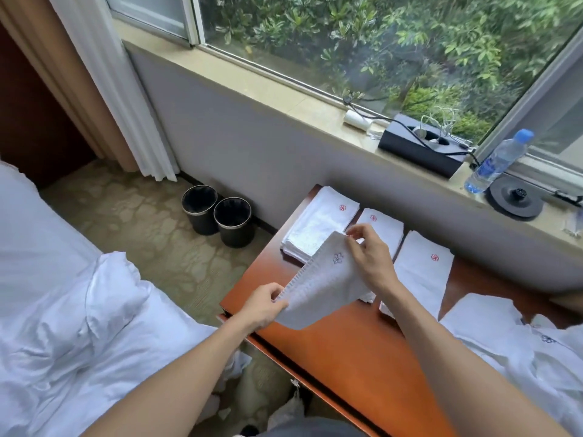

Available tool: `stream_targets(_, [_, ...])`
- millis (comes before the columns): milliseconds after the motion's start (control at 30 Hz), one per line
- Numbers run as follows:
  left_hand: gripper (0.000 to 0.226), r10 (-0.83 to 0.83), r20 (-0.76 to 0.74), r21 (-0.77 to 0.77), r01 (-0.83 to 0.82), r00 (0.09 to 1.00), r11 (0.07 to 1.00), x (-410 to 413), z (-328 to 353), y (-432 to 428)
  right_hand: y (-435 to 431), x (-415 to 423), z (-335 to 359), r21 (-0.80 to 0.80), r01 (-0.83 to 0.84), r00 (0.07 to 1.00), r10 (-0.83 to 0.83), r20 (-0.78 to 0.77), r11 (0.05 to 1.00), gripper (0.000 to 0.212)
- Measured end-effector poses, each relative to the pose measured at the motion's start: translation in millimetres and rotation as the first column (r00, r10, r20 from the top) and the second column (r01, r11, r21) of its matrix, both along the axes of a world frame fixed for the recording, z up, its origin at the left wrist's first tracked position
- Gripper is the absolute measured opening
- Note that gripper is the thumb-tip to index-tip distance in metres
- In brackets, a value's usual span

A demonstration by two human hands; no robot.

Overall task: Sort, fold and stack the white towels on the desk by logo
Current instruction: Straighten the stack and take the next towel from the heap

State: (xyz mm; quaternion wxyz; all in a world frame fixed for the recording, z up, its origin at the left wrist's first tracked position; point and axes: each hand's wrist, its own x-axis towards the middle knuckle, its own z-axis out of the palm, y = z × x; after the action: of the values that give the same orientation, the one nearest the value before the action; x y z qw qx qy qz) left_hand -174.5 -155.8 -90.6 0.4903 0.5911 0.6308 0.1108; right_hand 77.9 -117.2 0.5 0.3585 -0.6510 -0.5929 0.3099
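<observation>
White: one blue-logo towel (321,285) clamped in left hand (263,307) and right hand (369,255) fingers (358,235); three red-logo stacks (320,222) (383,230) (422,274).

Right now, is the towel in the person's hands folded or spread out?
Seemingly folded into a strip: the blue-logo towel stretches between left hand and right hand above the desk; layers unclear.

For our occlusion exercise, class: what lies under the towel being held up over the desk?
Below the held towel: the desk, the left stack and the middle stack of red-logo towels. Their near parts are covered and cannot be seen.
</observation>
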Motion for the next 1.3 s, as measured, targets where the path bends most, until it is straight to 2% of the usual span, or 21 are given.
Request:
stream_targets(100, [0.015, -0.006, -0.023, -0.032, 0.005, 1.000, 0.999, 14, 1, 23, 26, 4, -7, -0.059, -0.055, 0.996, 0.051, -0.070, 0.997, 0.012])
stream_targets(300, [0.026, -0.036, 0.173, 0.005, 0.036, 0.984, 0.999, 56, 30, 84, 60, 4, -11, -0.069, -0.197, 0.979, 0.192, -0.067, 0.978, 0.006])
stream_targets(467, [0.025, -0.049, 0.355, -0.031, 0.064, 0.934, 0.997, 74, 44, 132, 86, 12, -16, -0.082, -0.173, 0.980, 0.163, -0.116, 0.981, 0.011])
stream_targets(533, [0.020, -0.112, 0.359, -0.030, 0.132, 0.927, 0.991, 71, 44, 150, 98, 22, -16, -0.134, -0.188, 0.982, 0.183, -0.044, 0.973, 0.018])
stream_targets(600, [0.024, -0.195, 0.367, -0.004, 0.211, 0.910, 0.977, 69, 45, 168, 108, 36, -16, -0.270, -0.209, 0.966, 0.241, 0.091, 0.940, 0.037])
stream_targets(667, [0.028, -0.306, 0.341, 0.050, 0.308, 0.889, 0.950, 72, 46, 186, 117, 47, -17, -0.391, -0.191, 0.960, 0.254, 0.116, 0.900, 0.057])
stream_targets(700, [0.025, -0.354, 0.340, 0.068, 0.353, 0.871, 0.933, 74, 48, 194, 120, 49, -18, -0.421, -0.174, 0.967, 0.235, 0.099, 0.890, 0.059])
stream_targets(800, [0.017, -0.381, 0.341, 0.100, 0.369, 0.860, 0.924, 74, 52, 224, 136, 52, -15, -0.450, -0.141, 0.971, 0.211, 0.110, 0.882, 0.042])
stream_targets(867, [0.024, -0.314, 0.366, 0.067, 0.312, 0.876, 0.948, 68, 52, 249, 149, 53, -16, -0.435, -0.074, 0.969, 0.168, 0.183, 0.897, 0.035])
stream_targets(933, [0.027, -0.241, 0.416, 0.003, 0.263, 0.877, 0.965, 65, 48, 273, 160, 53, -23, -0.365, 0.047, 0.970, 0.045, 0.240, 0.930, 0.031])
stream_targets(1000, [0.031, -0.200, 0.438, -0.037, 0.240, 0.876, 0.970, 69, 42, 294, 169, 52, -34, -0.307, 0.146, 0.984, -0.107, 0.140, 0.940, 0.025])
stream_targets(1100, [0.030, -0.144, 0.438, -0.065, 0.191, 0.887, 0.980, 84, 26, 320, 184, 45, -51, -0.278, 0.225, 0.959, -0.263, -0.108, 0.934, 0.016])
stream_targets(1200, [0.024, -0.108, 0.420, -0.088, 0.159, 0.901, 0.983, 101, 8, 345, 201, 43, -75, -0.293, 0.312, 0.882, -0.391, -0.265, 0.903, 0.012])
stream_targets(1300, [0.024, -0.081, 0.427, -0.112, 0.141, 0.901, 0.984, 116, -9, 369, 222, 45, -100, -0.341, 0.412, 0.749, -0.527, -0.402, 0.845, 0.024])
